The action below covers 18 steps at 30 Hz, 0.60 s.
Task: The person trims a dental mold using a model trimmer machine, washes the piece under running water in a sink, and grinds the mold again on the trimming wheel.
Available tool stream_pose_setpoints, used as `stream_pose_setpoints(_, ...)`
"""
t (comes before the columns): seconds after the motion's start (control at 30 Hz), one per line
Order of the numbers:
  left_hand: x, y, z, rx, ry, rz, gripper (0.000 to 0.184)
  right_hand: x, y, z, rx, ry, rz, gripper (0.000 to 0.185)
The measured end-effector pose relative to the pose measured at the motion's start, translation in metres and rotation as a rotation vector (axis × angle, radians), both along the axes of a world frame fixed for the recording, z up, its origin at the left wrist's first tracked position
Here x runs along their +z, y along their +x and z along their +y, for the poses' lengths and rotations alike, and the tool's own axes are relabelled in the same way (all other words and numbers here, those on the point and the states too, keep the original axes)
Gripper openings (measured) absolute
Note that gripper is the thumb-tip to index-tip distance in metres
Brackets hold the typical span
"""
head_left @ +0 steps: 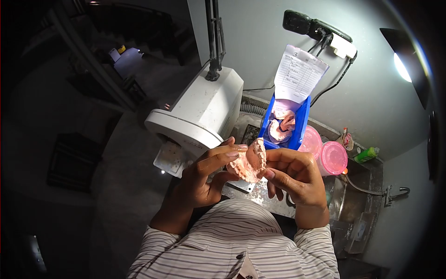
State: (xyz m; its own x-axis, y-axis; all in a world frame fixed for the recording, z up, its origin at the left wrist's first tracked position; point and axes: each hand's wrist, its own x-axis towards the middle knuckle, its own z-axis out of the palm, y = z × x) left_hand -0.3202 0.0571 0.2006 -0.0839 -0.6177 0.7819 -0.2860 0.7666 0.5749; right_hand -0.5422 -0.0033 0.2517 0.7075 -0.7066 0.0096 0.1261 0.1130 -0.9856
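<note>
Between my two hands, in front of my chest, is a pinkish plaster dental cast [251, 162] with a row of teeth along its curved edge. My left hand [209, 174] grips its left side, fingers over the top and thumb below. My right hand [297, 176] pinches the right edge between thumb and fingers. Just beyond my hands stands a blue bin [303, 122] with more pink dental casts [279, 130] inside. A printed paper form [301, 72] stands upright at the bin's back.
A white machine [204, 104] stands at the left on the bench. Right of the bin are pink-lidded tubs [333, 158], a green bottle [367, 155], and a sink [349, 202] with a tap [395, 193]. A lamp arm [213, 37] rises behind the machine.
</note>
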Motion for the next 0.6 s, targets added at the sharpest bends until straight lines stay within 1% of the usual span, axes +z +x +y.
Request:
stream_pose_setpoints(0.13, -0.006, -0.001, 0.014, 0.025, -0.005, 0.058, 0.047, -0.005, 0.004, 0.003, 0.06, 0.047, -0.01, 0.032)
stream_pose_setpoints(0.2, -0.007, 0.0, 0.02, 0.073, 0.006, -0.004, 0.035, -0.006, 0.008, 0.004, 0.083, 0.071, -0.013, 0.032)
stream_pose_setpoints(0.33, -0.013, 0.0, 0.03, 0.132, 0.015, 0.003, 0.036, -0.008, 0.012, 0.006, 0.133, 0.075, 0.014, 0.032)
stream_pose_setpoints(0.4, -0.017, -0.001, 0.034, 0.089, 0.035, 0.09, 0.046, -0.01, 0.014, 0.006, 0.152, 0.064, 0.026, 0.031)
stream_pose_setpoints(0.43, -0.018, -0.002, 0.036, 0.102, 0.034, 0.096, 0.046, -0.011, 0.015, 0.007, 0.135, 0.061, 0.014, 0.027)
stream_pose_setpoints(0.5, -0.02, -0.005, 0.042, 0.017, 0.158, 0.29, 0.044, -0.013, 0.018, 0.01, 0.133, 0.062, 0.005, 0.024)
stream_pose_setpoints(0.53, -0.021, -0.007, 0.044, 0.03, 0.16, 0.294, 0.044, -0.014, 0.02, 0.011, 0.132, 0.073, -0.001, 0.021)
stream_pose_setpoints(0.6, -0.02, -0.011, 0.047, 0.017, 0.248, 0.389, 0.042, -0.013, 0.021, 0.011, 0.138, 0.09, 0.015, 0.017)
